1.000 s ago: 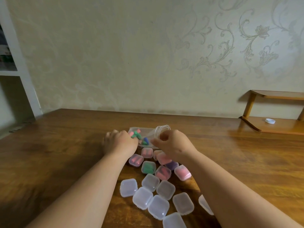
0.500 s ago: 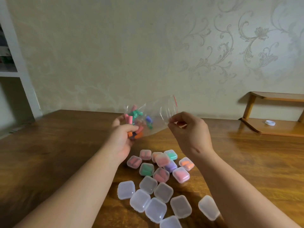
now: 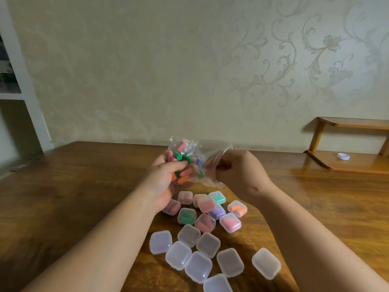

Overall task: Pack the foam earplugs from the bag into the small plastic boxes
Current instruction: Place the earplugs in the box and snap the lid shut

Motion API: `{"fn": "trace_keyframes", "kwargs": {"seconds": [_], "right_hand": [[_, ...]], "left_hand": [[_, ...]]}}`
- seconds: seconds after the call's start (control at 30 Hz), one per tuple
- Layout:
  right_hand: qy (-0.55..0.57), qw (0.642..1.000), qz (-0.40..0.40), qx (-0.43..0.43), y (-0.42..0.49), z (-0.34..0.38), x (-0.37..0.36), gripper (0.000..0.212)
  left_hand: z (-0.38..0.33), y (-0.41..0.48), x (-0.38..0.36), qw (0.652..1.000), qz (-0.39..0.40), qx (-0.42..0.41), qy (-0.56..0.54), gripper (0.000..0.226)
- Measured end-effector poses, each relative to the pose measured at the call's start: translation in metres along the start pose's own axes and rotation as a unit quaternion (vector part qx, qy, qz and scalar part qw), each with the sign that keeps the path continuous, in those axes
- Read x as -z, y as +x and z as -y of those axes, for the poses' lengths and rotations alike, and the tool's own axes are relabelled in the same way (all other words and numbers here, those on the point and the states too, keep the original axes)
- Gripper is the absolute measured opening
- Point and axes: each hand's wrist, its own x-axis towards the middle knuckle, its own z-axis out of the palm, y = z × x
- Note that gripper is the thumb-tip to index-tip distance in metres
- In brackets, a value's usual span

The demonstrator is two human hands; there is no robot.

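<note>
Grip: left hand [image 3: 165,183] cups the bag [image 3: 190,151]; right hand [image 3: 239,172] pinches its mouth.
Risk: my tilt could spill earplugs [image 3: 182,158].

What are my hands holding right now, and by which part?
The earplug bag: left hand grips its filled end, right hand pinches its zip-mouth end.

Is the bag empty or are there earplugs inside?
Not empty. Pink, green and orange earplugs show through the clear bag in the left hand.
</note>
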Motion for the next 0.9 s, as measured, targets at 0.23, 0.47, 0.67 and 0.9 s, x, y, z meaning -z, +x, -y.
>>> {"fn": "trace_keyframes", "kwargs": {"seconds": [0.23,0.47,0.67,0.9], "right_hand": [[0.108,0.979,0.075,-0.156,0.0002,0.0030,-0.0033,0.018],[0.176,0.968,0.066,-0.164,0.0003,-0.0017,-0.0059,0.022],[0.242,0.955,0.060,-0.159,0.0018,-0.0020,-0.0036,0.028],[0.193,0.961,0.118,-0.162,-0.0048,0.0043,-0.0032,0.025]], "left_hand": [[-0.0030,-0.0073,-0.0087,1.000,-0.005,-0.004,-0.007,0.038],[-0.0027,-0.0055,-0.0109,0.999,-0.012,-0.003,-0.044,0.030],[-0.0013,-0.0087,-0.0099,0.998,-0.011,0.008,0.059,0.012],[-0.0002,-0.0103,-0.0110,0.997,-0.008,0.014,0.077,0.005]]}}
